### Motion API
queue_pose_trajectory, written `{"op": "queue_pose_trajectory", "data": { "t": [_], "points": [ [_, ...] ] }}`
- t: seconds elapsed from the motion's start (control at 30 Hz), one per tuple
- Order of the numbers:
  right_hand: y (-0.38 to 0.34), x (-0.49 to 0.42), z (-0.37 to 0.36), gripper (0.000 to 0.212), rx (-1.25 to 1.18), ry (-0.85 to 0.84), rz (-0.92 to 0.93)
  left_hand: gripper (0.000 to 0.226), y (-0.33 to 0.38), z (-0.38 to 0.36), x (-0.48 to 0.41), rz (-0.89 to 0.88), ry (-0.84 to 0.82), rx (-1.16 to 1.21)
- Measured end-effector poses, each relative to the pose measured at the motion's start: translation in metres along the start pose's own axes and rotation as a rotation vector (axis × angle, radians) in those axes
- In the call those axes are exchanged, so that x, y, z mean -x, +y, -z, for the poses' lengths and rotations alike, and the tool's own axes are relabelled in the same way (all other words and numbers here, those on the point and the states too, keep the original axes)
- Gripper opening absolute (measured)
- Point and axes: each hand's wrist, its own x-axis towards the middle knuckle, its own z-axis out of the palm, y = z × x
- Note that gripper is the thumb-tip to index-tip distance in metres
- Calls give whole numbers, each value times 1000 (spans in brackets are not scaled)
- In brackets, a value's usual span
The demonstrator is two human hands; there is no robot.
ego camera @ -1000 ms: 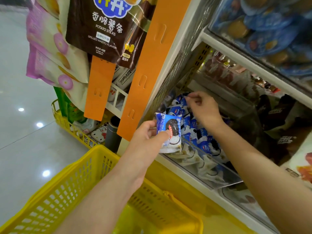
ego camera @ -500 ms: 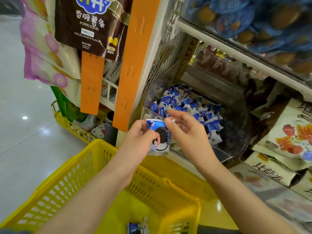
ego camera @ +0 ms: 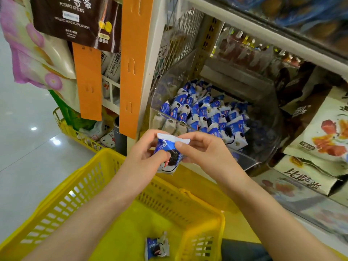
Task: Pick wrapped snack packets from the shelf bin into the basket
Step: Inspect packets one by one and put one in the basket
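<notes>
1. Location: one blue-and-white cookie packet (ego camera: 169, 157) is held in the air between both hands. It sits above the far rim of the yellow basket (ego camera: 62, 202) and just in front of the clear shelf bin (ego camera: 254, 157).
2. Left hand (ego camera: 143, 157): the fingers curl round the packet's left edge, and the thumb lies on its printed face.
3. Right hand (ego camera: 207, 153): the thumb and fingers pinch the upper right part, just under the white crimped seam.
4. Stock: a pile of like packets (ego camera: 205, 113) lies loose in the bin. One dropped packet (ego camera: 157, 245) lies on the basket floor.
5. Handling, as judged: the packet looks light, with a soft, glossy film wrapper that is probably a little slippery. The print suggests a sandwich cookie inside, which would crack under a hard squeeze.
6. Where to hold, as judged: a light pinch on the crimped end seam or the side edges is safest. Pressure across the middle is not advised.
7. Stage, as judged: the packet is out of the bin and not yet in the basket. It hangs near the far wall, so a careless release could drop it outside the rim.
</notes>
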Motion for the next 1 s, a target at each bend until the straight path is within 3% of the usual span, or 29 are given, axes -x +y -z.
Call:
{"op": "queue_pose_trajectory", "data": {
  "t": [0.1, 0.3, 0.53, 0.63, 0.77, 0.87, 1.0],
  "points": [
    [3, 3, 0, 8, 5, 31, 61, 14, -1, -2, 1, 11, 18, 61],
    [5, 9, -3, 10, 86, 112, 178, 18, -7, -10, 4, 8, 109, 9],
    [10, 15, -9, 27, 522, 201, 574, 19, -12, -13, 1, 55, 187, 27],
    [14, 14, -10, 25, 639, 212, 683, 20, -13, -12, 0, 120, 203, 35],
    [14, 9, -10, 22, 430, 226, 537, 18, -11, -5, 0, 224, 109, 86],
    [14, 5, -7, 24, 278, 273, 410, 50, -10, 2, -1, 294, 20, -26],
    [15, 4, -7, 27, 298, 236, 322, 45, -8, 10, -3, 250, 130, -17]
  ]
}}
